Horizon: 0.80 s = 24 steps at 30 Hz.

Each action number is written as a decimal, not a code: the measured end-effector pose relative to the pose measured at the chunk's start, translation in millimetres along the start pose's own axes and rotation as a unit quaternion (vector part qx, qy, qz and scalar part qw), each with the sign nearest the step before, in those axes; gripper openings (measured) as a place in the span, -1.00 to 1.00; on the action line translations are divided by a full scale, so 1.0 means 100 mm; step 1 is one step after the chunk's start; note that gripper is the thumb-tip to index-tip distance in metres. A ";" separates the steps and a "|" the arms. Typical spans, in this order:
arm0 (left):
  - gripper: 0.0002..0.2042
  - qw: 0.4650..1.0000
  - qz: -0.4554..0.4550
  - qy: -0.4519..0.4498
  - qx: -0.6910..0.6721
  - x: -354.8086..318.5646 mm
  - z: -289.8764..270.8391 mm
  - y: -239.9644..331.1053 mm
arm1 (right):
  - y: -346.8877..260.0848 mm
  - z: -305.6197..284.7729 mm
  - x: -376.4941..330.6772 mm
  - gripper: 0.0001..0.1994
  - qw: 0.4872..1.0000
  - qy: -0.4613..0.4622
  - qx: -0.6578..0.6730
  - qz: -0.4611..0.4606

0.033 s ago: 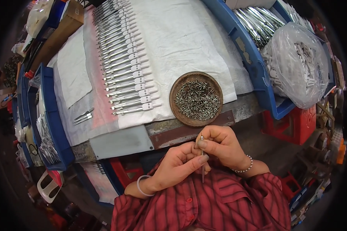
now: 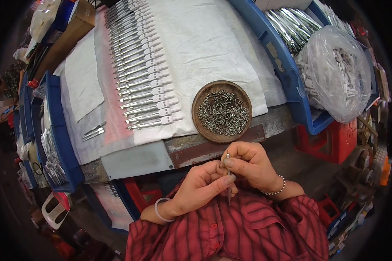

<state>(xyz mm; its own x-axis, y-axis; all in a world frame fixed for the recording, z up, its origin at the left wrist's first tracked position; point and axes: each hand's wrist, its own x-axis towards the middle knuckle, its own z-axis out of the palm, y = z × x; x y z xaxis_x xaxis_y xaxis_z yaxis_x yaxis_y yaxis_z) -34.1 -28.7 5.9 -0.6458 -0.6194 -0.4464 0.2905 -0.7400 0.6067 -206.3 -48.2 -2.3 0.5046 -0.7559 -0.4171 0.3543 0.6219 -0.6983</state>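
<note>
Bench (image 2: 231,130) is carrying a white sheet with a row of metal pieces (image 2: 139,82) and a round dish of small screws (image 2: 222,111). Just below its edge, left hand (image 2: 200,187) and right hand (image 2: 250,165) are both closing on a thin metal piece (image 2: 228,180), upright between the fingertips. Keeping it steady and gripped lightly seems best.

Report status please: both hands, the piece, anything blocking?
Left hand and right hand together pinch a thin metal piece, upright. Round dish of small screws just ahead. Nothing blocking.
</note>
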 end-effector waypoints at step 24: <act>-0.88 0.999 0.014 0.010 -0.045 -0.23 -0.13 -0.05 | 0.11 0.26 0.06 -0.90 0.999 0.030 -0.010 0.043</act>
<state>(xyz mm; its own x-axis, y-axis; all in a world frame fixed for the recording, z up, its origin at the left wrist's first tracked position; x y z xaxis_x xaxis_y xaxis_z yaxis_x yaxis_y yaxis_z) -11.4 -14.6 4.7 -0.6233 -0.6438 -0.4438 0.3711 -0.7431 0.5568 -179.0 -40.3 2.8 0.4847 -0.7107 -0.5100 0.2959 0.6818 -0.6690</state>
